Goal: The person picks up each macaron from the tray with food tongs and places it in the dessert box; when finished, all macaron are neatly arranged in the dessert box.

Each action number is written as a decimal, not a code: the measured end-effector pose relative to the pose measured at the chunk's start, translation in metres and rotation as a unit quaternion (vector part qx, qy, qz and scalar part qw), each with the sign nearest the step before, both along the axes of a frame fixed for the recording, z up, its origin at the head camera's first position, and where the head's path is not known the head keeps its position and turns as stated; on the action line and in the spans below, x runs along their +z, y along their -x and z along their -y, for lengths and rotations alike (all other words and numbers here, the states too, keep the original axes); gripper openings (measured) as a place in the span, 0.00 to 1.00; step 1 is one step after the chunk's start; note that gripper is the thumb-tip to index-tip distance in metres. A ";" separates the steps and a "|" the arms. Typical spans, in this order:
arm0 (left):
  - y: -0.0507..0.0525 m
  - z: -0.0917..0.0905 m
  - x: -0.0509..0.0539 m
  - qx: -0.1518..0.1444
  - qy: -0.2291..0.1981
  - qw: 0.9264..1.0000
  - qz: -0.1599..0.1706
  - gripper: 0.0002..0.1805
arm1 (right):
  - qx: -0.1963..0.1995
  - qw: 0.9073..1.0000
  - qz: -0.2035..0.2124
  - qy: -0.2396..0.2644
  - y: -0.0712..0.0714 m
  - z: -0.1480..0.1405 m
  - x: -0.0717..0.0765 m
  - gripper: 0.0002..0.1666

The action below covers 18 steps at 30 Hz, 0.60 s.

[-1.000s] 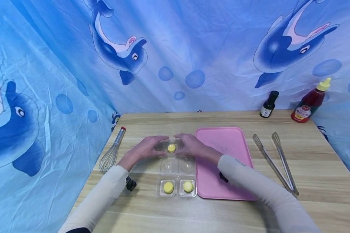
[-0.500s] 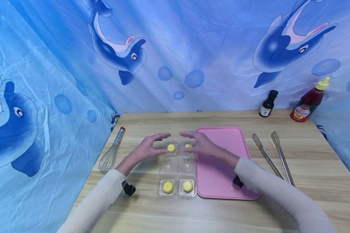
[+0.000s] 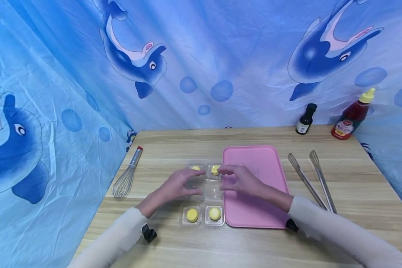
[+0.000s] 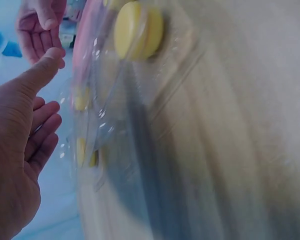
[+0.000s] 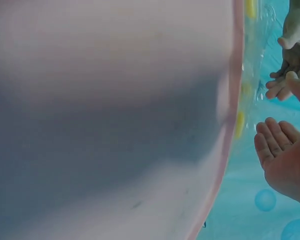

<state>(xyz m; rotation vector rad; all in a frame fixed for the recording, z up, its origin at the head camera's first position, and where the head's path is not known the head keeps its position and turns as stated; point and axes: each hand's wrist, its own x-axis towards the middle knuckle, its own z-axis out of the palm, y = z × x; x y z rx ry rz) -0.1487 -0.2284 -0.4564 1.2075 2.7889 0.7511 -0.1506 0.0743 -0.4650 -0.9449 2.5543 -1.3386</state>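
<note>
A clear plastic macaron tray (image 3: 213,191) lies at the table's centre, with yellow macarons in its back and front rows. The front left macaron (image 3: 192,215) and front right macaron (image 3: 215,213) show fully, while fingers partly cover the back left macaron (image 3: 195,168) and back right macaron (image 3: 215,170). Above the tray's left side hovers my left hand (image 3: 177,185), fingers and thumb spread apart around nothing. Facing it, my right hand (image 3: 242,181) hangs over the tray's right side and holds nothing. The left wrist view shows one macaron (image 4: 137,31) close up.
A pink tray (image 3: 254,216) borders the plastic tray on the right, under my right forearm. Beyond it lie metal tongs (image 3: 308,182). A whisk (image 3: 125,178) lies on the left. A dark bottle (image 3: 306,120) and a red sauce bottle (image 3: 351,118) stand at the back right.
Both hands have moved off the tray's back row toward me, to above its middle. My right hand has also shifted right, uncovering the back right macaron. The macarons have stayed in place.
</note>
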 end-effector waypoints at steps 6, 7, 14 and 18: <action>-0.006 -0.003 -0.004 0.001 0.039 0.999 -0.019 0.42 | -0.001 1.000 0.013 -0.021 -0.014 -0.004 -0.004 0.40; -0.007 -0.003 -0.005 0.003 0.046 0.999 -0.019 0.42 | -0.003 1.000 0.016 -0.022 -0.016 -0.005 -0.006 0.40; -0.010 -0.004 -0.007 0.011 0.076 0.997 -0.026 0.44 | -0.008 0.999 -0.009 -0.033 -0.021 -0.007 -0.015 0.44; -0.011 -0.006 -0.007 0.015 0.085 0.996 -0.033 0.44 | -0.011 0.999 -0.024 -0.033 -0.023 -0.006 -0.018 0.45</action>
